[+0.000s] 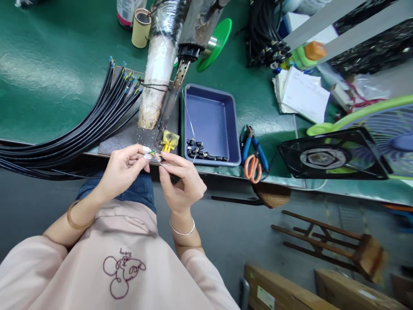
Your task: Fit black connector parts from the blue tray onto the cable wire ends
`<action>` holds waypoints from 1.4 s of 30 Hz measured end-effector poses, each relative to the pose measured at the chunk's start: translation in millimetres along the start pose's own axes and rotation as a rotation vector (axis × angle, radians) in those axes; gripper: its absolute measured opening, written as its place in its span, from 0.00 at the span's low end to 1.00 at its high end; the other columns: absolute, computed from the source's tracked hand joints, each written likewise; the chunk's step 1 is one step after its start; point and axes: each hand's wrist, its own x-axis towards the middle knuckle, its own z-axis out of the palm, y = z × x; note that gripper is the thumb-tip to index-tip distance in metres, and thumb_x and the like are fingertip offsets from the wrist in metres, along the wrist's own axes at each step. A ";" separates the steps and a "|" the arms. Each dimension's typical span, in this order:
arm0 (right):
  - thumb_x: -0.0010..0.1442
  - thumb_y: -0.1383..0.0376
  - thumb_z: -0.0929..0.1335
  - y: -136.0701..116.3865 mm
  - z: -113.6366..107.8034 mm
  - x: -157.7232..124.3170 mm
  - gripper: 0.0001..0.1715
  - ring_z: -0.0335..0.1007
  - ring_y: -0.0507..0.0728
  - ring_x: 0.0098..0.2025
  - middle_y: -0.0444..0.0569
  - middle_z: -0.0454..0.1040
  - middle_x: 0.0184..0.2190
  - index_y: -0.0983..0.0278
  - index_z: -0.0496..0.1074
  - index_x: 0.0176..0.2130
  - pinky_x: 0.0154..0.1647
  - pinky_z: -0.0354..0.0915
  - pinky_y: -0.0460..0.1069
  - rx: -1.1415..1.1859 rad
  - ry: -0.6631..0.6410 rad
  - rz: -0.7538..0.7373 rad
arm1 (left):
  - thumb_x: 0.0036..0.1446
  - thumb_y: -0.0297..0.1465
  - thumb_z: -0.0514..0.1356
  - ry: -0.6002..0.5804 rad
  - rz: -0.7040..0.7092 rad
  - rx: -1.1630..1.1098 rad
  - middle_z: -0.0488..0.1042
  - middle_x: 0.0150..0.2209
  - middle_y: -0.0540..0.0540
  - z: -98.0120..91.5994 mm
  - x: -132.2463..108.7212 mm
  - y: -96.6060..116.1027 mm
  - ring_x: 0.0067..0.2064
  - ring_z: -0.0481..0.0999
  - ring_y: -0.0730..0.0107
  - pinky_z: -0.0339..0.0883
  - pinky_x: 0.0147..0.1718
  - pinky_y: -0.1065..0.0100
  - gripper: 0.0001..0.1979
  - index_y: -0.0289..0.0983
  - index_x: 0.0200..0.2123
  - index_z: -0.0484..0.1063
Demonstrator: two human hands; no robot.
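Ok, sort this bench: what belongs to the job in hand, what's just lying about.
In hand: left hand pinching wire ends; right hand pinching a small part; soldering iron; black cables; probably the tray of black parts.
Lying about: pliers; fan; papers; beige roll; green spool.

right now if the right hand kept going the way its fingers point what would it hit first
Most likely the left hand, whose fingertips pinch the coloured wire ends right in front of the right hand; depth is hard to judge.
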 end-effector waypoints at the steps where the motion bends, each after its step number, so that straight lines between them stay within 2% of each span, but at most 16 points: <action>1: 0.60 0.74 0.73 -0.2 0.2 -1.0 0.13 0.83 0.56 0.45 0.49 0.83 0.45 0.60 0.76 0.43 0.44 0.82 0.52 0.007 0.000 0.007 | 0.60 0.35 0.65 0.000 -0.002 -0.003 0.74 0.22 0.52 -0.2 0.0 0.3 0.19 0.64 0.82 0.59 0.18 0.77 0.10 0.34 0.32 0.73; 3: 0.61 0.74 0.72 -0.9 0.1 -2.4 0.12 0.83 0.56 0.45 0.49 0.83 0.45 0.59 0.75 0.43 0.44 0.82 0.53 0.044 0.001 0.048 | 0.59 0.36 0.66 -0.006 -0.010 -0.020 0.74 0.22 0.52 -1.2 0.3 0.8 0.18 0.63 0.82 0.58 0.18 0.77 0.11 0.34 0.32 0.73; 6: 0.62 0.72 0.72 -1.8 -1.0 -2.8 0.07 0.83 0.56 0.45 0.48 0.83 0.42 0.60 0.75 0.40 0.44 0.81 0.53 0.168 -0.021 0.200 | 0.59 0.34 0.65 -0.033 -0.016 -0.063 0.72 0.21 0.52 -3.6 1.3 1.7 0.18 0.63 0.82 0.59 0.18 0.77 0.10 0.34 0.31 0.71; 8: 0.64 0.71 0.71 -2.1 -2.0 -2.0 0.05 0.83 0.55 0.41 0.47 0.83 0.41 0.60 0.73 0.38 0.41 0.81 0.51 0.253 -0.035 0.313 | 0.58 0.32 0.65 -0.036 -0.014 -0.077 0.72 0.21 0.52 -4.9 2.1 2.3 0.19 0.65 0.81 0.60 0.19 0.78 0.08 0.34 0.31 0.71; 10: 0.65 0.70 0.70 -2.1 -2.7 -0.3 0.04 0.83 0.54 0.39 0.47 0.83 0.41 0.60 0.72 0.38 0.39 0.81 0.49 0.267 -0.002 0.364 | 0.57 0.30 0.64 -0.024 -0.013 -0.068 0.72 0.22 0.52 -5.0 2.7 2.7 0.21 0.68 0.80 0.64 0.22 0.78 0.06 0.34 0.32 0.72; 13: 0.65 0.69 0.69 -1.6 -3.4 3.3 0.04 0.83 0.54 0.43 0.49 0.82 0.45 0.61 0.72 0.38 0.43 0.81 0.51 0.197 0.046 0.349 | 0.55 0.29 0.64 -0.016 -0.015 -0.035 0.71 0.21 0.51 -2.7 3.3 2.7 0.23 0.71 0.78 0.66 0.25 0.77 0.05 0.33 0.31 0.73; 15: 0.65 0.69 0.69 -1.3 -3.5 6.1 0.04 0.82 0.54 0.44 0.49 0.82 0.46 0.61 0.71 0.37 0.45 0.81 0.51 0.170 -0.005 0.343 | 0.55 0.29 0.63 -0.014 -0.010 -0.006 0.69 0.20 0.52 -0.9 3.6 1.8 0.22 0.68 0.79 0.64 0.23 0.77 0.04 0.33 0.32 0.74; 19: 0.64 0.70 0.69 -0.6 -1.8 10.7 0.06 0.82 0.54 0.44 0.50 0.82 0.45 0.61 0.71 0.34 0.44 0.81 0.51 0.120 -0.078 0.316 | 0.56 0.29 0.62 -0.010 0.017 0.035 0.67 0.20 0.53 0.3 5.1 -0.7 0.22 0.65 0.79 0.61 0.23 0.76 0.05 0.33 0.34 0.76; 26: 0.63 0.71 0.69 3.2 3.9 13.7 0.07 0.82 0.54 0.42 0.49 0.83 0.44 0.61 0.70 0.33 0.43 0.81 0.52 0.065 -0.076 0.268 | 0.58 0.29 0.60 -0.002 0.080 0.085 0.67 0.23 0.52 1.0 10.7 -2.4 0.23 0.64 0.79 0.59 0.23 0.76 0.05 0.33 0.31 0.74; 34: 0.62 0.71 0.69 8.7 8.0 16.3 0.08 0.79 0.55 0.43 0.48 0.80 0.42 0.60 0.69 0.32 0.43 0.80 0.53 0.060 -0.039 0.232 | 0.60 0.30 0.61 -0.008 0.066 0.099 0.65 0.23 0.53 1.1 13.4 -2.9 0.24 0.62 0.78 0.57 0.22 0.75 0.05 0.34 0.33 0.74; 42: 0.62 0.70 0.68 10.7 10.5 17.0 0.07 0.78 0.55 0.43 0.47 0.78 0.41 0.60 0.68 0.32 0.41 0.80 0.53 0.051 -0.038 0.203 | 0.61 0.33 0.61 0.001 0.058 0.107 0.60 0.21 0.54 1.9 14.6 0.5 0.22 0.58 0.79 0.53 0.21 0.74 0.08 0.36 0.30 0.70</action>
